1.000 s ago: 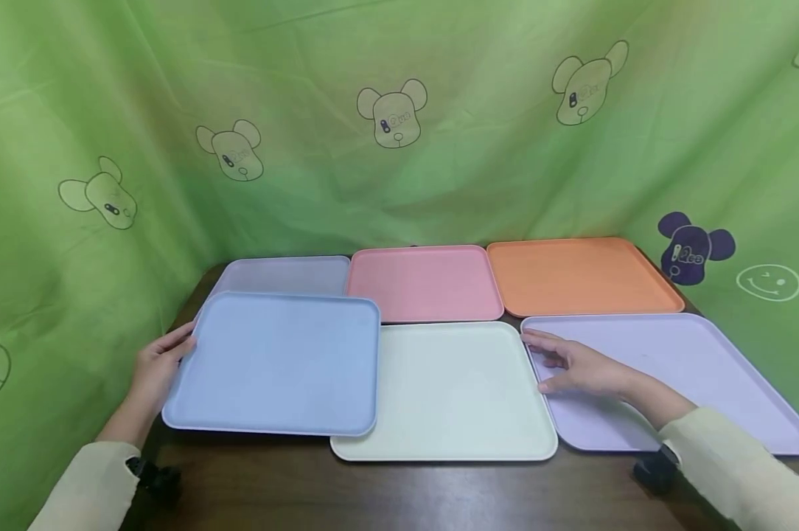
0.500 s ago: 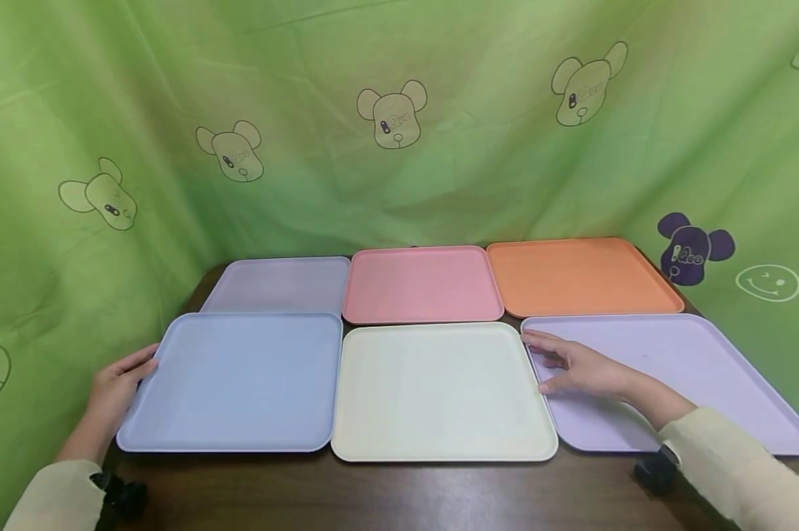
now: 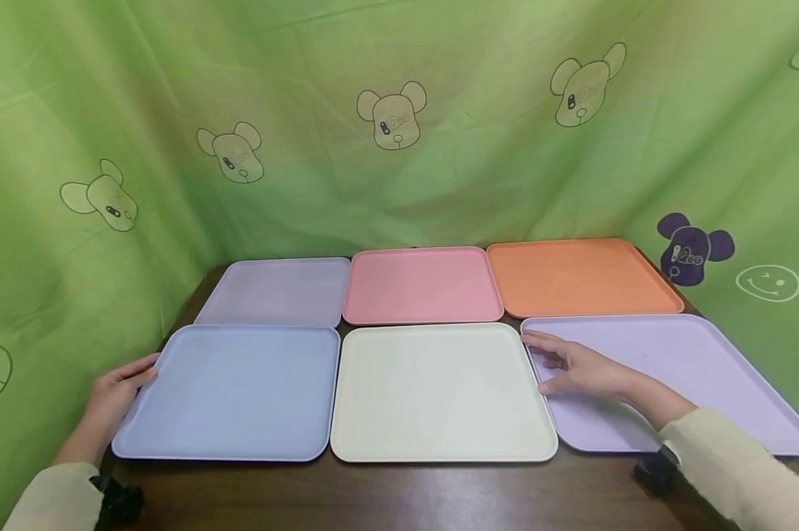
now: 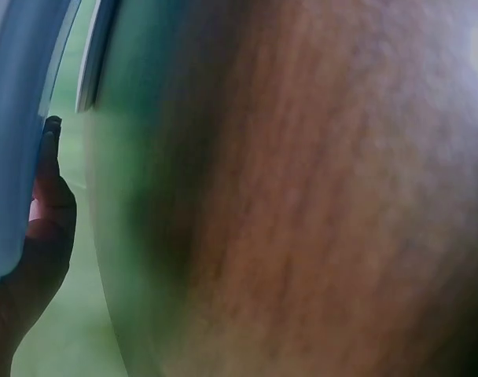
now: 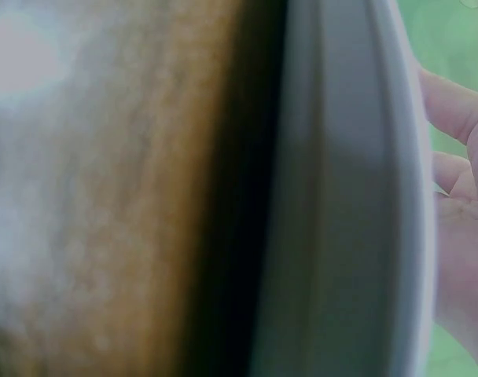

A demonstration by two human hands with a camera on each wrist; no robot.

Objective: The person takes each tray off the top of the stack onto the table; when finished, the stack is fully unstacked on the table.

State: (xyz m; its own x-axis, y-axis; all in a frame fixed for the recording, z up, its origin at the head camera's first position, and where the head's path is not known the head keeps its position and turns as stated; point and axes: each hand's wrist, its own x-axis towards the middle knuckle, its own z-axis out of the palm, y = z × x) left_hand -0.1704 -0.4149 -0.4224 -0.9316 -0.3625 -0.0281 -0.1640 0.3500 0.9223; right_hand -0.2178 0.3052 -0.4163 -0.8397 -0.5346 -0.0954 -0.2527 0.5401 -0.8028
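My left hand holds the left rim of a light blue tray, which lies flat in the front row. In the left wrist view, the hand is at that tray's edge, with part of the grip hidden. Beside the blue tray, a white tray sits in the middle. My right hand reaches over a lavender tray, its fingertips touching at the seam between the white and lavender trays. Seen from the right wrist, this hand is partly behind a pale tray rim.
Behind stand a pale purple tray, a pink tray and an orange tray in a row. A dark wooden table bears them all. Green cloth printed with bear heads hangs around the back and sides.
The blue tray has moved left and toward me with my left hand, off the white tray onto the front left spot, and settled flat. My right hand has stayed in place.
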